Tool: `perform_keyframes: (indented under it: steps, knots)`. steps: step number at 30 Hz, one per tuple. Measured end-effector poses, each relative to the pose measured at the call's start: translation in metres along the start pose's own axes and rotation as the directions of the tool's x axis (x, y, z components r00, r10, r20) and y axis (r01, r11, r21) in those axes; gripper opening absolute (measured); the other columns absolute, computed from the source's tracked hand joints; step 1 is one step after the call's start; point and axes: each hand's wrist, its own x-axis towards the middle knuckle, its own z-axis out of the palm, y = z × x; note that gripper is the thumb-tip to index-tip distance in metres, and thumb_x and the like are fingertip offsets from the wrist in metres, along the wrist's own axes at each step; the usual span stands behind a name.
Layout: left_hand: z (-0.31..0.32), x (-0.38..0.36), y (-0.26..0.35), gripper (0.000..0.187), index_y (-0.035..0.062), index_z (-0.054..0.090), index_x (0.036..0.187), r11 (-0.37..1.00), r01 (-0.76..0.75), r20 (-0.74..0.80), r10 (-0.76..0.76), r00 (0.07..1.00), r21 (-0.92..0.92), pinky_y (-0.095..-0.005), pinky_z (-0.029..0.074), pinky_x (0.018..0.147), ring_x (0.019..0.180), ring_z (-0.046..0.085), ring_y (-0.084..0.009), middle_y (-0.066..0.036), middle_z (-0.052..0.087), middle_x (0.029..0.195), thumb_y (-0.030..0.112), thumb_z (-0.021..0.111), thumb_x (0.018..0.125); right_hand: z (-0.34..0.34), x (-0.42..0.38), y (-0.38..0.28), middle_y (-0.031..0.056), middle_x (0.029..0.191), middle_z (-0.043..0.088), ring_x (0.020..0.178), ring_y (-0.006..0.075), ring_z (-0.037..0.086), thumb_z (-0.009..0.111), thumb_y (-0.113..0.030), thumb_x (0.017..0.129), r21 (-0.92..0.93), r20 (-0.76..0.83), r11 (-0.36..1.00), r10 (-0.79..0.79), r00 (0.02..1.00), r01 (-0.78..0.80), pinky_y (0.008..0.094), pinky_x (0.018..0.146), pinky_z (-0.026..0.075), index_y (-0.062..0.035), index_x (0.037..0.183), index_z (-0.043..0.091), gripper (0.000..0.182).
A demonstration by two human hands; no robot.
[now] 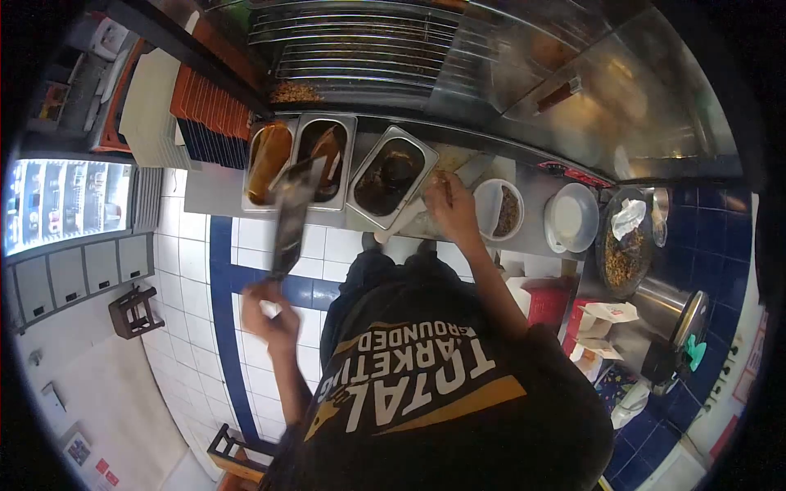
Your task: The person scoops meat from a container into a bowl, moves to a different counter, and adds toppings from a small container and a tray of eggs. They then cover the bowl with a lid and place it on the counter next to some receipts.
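My left hand [273, 315] is closed round the handle of a cleaver [291, 225]. Its broad metal blade, smeared by motion, points up in front of the sauce trays. My right hand [449, 200] has its fingers curled together above a cutting board [499, 169]; whatever they may hold is hidden. Left of that hand a metal tray with dark sauce [393, 176] stands at an angle. A tray with a brown filling [270, 164] and a tray with dark sauce and pale pieces [323, 155] stand side by side farther left.
Right of my right hand sit a white tub of crumbled filling [508, 211] and a clear plastic container [573, 217]. A large bowl of grains [624, 254] holds crumpled paper. Behind the counter are a wire rack [352, 49] and steel panels. Stacked orange trays [213, 114] stand at left.
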Motion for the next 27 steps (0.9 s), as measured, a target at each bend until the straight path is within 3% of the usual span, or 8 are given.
perform_keyframes:
  steps: [4,7,12,13,16,17,22,27]
  knots:
    - [0.070,0.047,0.051,0.019,0.0066,0.058,0.082,0.902,-0.396,0.292,0.431,0.854,-0.175,-0.0379,0.045,0.052,0.061,0.054,-0.0271,-0.008,0.055,0.073,-0.002,0.069,0.068,0.004,0.004,-0.001,0.0133,0.093,0.069,0.081,0.0235,0.070,0.047,-0.052,0.103,0.405,0.201,0.868,0.223,0.954,-0.288,0.0320,0.070,0.057,-0.0013,0.130,0.050,0.057]
    - [0.115,0.049,0.059,0.015,0.0103,0.055,0.080,0.831,-0.544,0.437,0.536,0.723,-0.118,-0.0377,0.049,0.061,0.072,0.058,-0.0241,-0.006,0.051,0.077,0.011,0.068,0.072,0.011,-0.004,-0.007,0.0154,0.093,0.068,0.079,0.0256,0.070,0.040,-0.057,0.104,0.518,0.256,0.778,0.257,0.932,-0.356,0.0361,0.071,0.057,-0.0002,0.130,0.049,0.063]
    - [0.145,0.025,0.072,0.015,0.0109,0.058,0.086,0.834,-0.539,0.609,0.492,0.622,-0.123,-0.0414,0.052,0.067,0.079,0.060,-0.0263,-0.006,0.055,0.082,0.014,0.069,0.076,0.023,0.013,0.002,0.0156,0.088,0.068,0.076,0.0265,0.070,0.041,-0.051,0.105,0.194,0.200,0.969,0.113,0.973,-0.153,0.0401,0.072,0.056,0.0012,0.122,0.057,0.058]
    - [0.147,0.023,0.077,0.015,0.0107,0.058,0.086,0.846,-0.517,0.606,0.479,0.636,-0.126,-0.0427,0.052,0.069,0.080,0.060,-0.0271,-0.006,0.055,0.083,0.015,0.070,0.078,-0.001,-0.005,-0.049,0.0163,0.088,0.069,0.079,0.0292,0.070,0.053,-0.046,0.101,0.133,0.189,0.972,0.165,0.968,-0.192,0.0426,0.076,0.055,0.0003,0.114,0.060,0.049]
    - [0.144,0.029,0.090,0.038,0.0039,0.059,0.105,0.917,-0.385,0.712,0.338,0.616,-0.103,-0.0502,0.048,0.081,0.096,0.056,-0.0369,-0.017,0.054,0.099,0.027,0.074,0.079,0.033,0.005,0.005,0.0177,0.090,0.070,0.081,0.0308,0.070,0.064,-0.040,0.095,0.007,-0.082,0.999,-0.034,0.996,0.035,0.0431,0.077,0.054,0.0004,0.111,0.060,0.044]
    - [0.146,0.031,0.093,0.046,0.0013,0.058,0.111,0.931,-0.360,0.707,0.297,0.642,-0.064,-0.0512,0.047,0.084,0.099,0.054,-0.0393,-0.021,0.054,0.104,0.029,0.075,0.078,0.039,0.013,0.020,0.0146,0.094,0.071,0.087,0.0246,0.070,0.071,-0.028,0.093,0.149,0.005,0.985,0.086,0.996,-0.086,0.0376,0.076,0.055,0.0016,0.104,0.059,0.034]
    - [0.177,0.036,0.093,0.078,-0.0068,0.045,0.133,0.967,-0.231,0.642,0.113,0.759,0.103,-0.0529,0.044,0.097,0.114,0.049,-0.0474,-0.034,0.045,0.131,0.034,0.077,0.074,0.042,0.020,0.027,0.0183,0.091,0.072,0.082,0.0293,0.071,0.073,-0.029,0.089,0.113,-0.057,0.992,-0.056,0.997,0.062,0.0416,0.076,0.055,0.0019,0.109,0.062,0.038]
    - [0.203,0.033,0.073,0.086,-0.0055,0.041,0.139,0.948,-0.256,0.742,0.031,0.670,0.191,-0.0532,0.041,0.104,0.125,0.044,-0.0537,-0.038,0.042,0.135,0.035,0.078,0.073,0.045,0.027,0.038,0.0163,0.087,0.072,0.081,0.0287,0.070,0.071,-0.029,0.092,0.177,-0.032,0.983,-0.045,0.998,0.050,0.0390,0.074,0.054,0.0012,0.105,0.063,0.033]
